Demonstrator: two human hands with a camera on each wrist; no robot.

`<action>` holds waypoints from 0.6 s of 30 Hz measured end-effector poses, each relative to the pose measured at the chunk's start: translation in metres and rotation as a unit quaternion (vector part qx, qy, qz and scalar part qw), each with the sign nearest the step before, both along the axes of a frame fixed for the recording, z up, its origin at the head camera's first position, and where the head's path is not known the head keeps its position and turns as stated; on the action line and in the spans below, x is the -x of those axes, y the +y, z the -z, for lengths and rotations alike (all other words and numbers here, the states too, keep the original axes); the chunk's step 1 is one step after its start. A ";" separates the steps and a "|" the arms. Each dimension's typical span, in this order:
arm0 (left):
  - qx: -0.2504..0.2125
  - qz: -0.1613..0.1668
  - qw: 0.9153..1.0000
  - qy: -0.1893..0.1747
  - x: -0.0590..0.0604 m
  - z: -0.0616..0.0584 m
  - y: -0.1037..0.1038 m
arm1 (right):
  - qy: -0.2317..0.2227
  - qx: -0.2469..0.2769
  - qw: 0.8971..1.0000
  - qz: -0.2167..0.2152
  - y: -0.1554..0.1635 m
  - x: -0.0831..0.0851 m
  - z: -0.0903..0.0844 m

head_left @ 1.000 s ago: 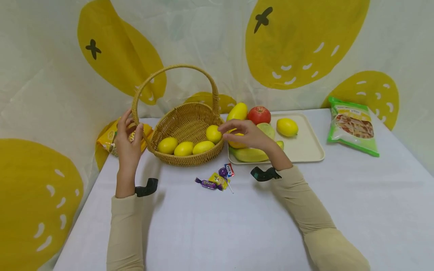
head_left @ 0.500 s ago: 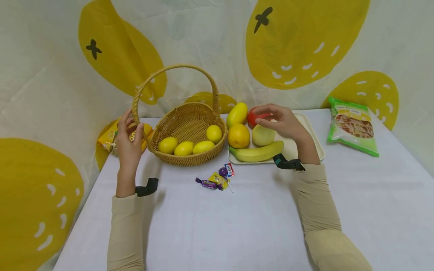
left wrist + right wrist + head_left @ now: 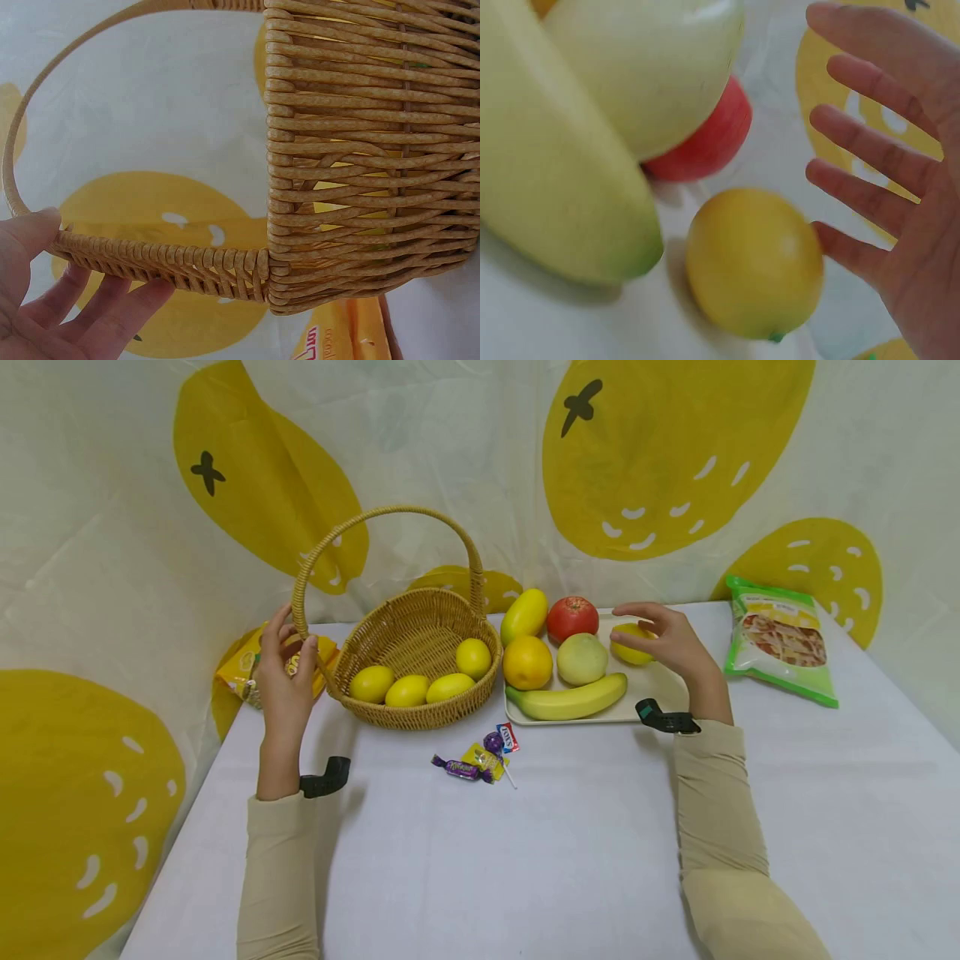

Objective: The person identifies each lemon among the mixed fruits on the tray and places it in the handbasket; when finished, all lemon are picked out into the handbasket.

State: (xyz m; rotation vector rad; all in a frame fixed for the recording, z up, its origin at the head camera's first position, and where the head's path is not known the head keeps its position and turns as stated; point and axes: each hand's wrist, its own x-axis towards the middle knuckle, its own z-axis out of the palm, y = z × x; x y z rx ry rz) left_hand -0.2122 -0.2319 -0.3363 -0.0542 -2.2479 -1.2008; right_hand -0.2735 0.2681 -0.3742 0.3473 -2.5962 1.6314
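A wicker basket (image 3: 408, 635) with a tall hoop handle holds several lemons (image 3: 408, 689). My left hand (image 3: 288, 664) grips the foot of the handle (image 3: 165, 262) on the basket's left side, thumb on top and fingers (image 3: 112, 315) underneath. To the right a cream tray (image 3: 667, 685) carries a lone lemon (image 3: 628, 650) at its far right. My right hand (image 3: 651, 628) hovers over that lemon (image 3: 754, 262) with fingers (image 3: 870, 127) spread and straight, not closed round it.
The tray also holds a banana (image 3: 570, 697), a pale green fruit (image 3: 581, 658), an orange (image 3: 527, 662), a red fruit (image 3: 572, 617) and a mango (image 3: 524, 614). Wrapped candies (image 3: 480, 758) lie in front. A green snack bag (image 3: 780, 639) lies far right, a yellow packet (image 3: 240, 668) behind my left hand.
My right hand has swept rightward from the basket's rim, over the tray's fruit, to the lone lemon. The left hand has stayed on the handle.
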 end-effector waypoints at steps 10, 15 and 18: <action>0.000 -0.006 1.000 -0.006 0.000 0.000 0.000 | -0.047 -0.059 0.997 0.013 0.015 0.008 0.027; -0.003 -0.004 1.000 -0.012 0.000 0.000 0.000 | -0.053 -0.050 0.997 0.017 0.017 0.010 0.035; -0.002 -0.003 1.000 -0.011 0.000 0.000 0.000 | -0.045 -0.044 0.998 0.022 0.017 0.011 0.037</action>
